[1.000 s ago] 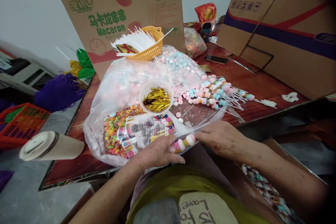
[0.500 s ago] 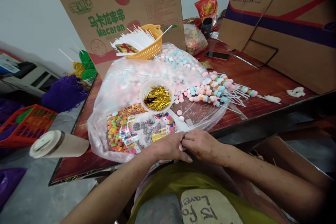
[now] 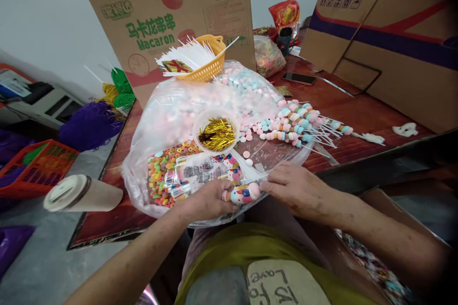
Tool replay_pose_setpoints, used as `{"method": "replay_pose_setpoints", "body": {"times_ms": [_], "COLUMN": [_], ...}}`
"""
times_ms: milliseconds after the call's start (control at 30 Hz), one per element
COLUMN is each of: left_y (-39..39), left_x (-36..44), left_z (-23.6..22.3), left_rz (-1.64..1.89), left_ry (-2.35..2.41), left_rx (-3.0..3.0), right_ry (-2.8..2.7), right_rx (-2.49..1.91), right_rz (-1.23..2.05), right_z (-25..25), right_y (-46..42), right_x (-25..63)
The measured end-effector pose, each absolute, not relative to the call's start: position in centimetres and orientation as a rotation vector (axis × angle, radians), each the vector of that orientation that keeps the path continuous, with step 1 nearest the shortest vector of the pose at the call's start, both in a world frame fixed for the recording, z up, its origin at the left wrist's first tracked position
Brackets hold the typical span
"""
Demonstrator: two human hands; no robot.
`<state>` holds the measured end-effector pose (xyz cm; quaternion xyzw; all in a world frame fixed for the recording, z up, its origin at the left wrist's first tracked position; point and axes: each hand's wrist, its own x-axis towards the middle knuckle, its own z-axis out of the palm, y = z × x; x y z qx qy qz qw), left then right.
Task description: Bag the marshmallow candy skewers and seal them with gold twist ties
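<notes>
Over the table's front edge, my left hand (image 3: 211,199) is closed around one end of a marshmallow skewer (image 3: 246,193). Pink marshmallows show at the skewer's ends, and a printed wrapper seems to cover its middle. My right hand (image 3: 298,189) pinches at the other end, its fingertips partly hidden. Just beyond lie printed wrappers (image 3: 200,171), colourful ring candies (image 3: 159,171) and white sticks (image 3: 246,166). A round tub (image 3: 196,126) holds gold twist ties (image 3: 218,134). Finished-looking marshmallow skewers (image 3: 300,121) lie piled to the right.
A yellow basket (image 3: 205,74) of white sticks stands behind a large plastic bag (image 3: 171,100) of marshmallows. Cardboard boxes (image 3: 229,19) rise at the back and right. A lidded paper cup (image 3: 96,195) stands at the left edge; a phone (image 3: 299,78) lies farther back.
My hands, close together before, have moved apart, the left leftward and the right rightward. The marshmallow skewer now shows between them. Skewers in a box below at the right have come into view.
</notes>
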<state>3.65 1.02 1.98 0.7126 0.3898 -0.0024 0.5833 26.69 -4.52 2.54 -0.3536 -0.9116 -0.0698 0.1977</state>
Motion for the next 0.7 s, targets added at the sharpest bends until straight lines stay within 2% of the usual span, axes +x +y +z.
{"method": "replay_pose_setpoints", "body": {"times_ms": [100, 233, 467, 700], "left_y": [0.9, 1.1, 1.0, 2.1], "left_x": [4.1, 3.5, 4.0, 6.0], "left_z": [2.1, 2.2, 1.5, 1.2], "left_rz": [0.000, 0.019, -0.052, -0.115], "left_ry": [0.964, 0.910, 1.003, 0.867], "left_rx": [1.949, 1.856, 1.965, 2.001], "right_ry": [-2.534, -2.413, -2.540, -2.677], "right_rx": [-1.030, -1.118, -1.052, -1.220], "right_rz": [-0.196, -0.199, 0.177, 0.457], "right_z": [2.2, 2.7, 3.9, 1.7], "right_y": [-4.4, -3.5, -3.4, -2.8], "right_x": [25.8, 26.6, 25.5, 21.4]}}
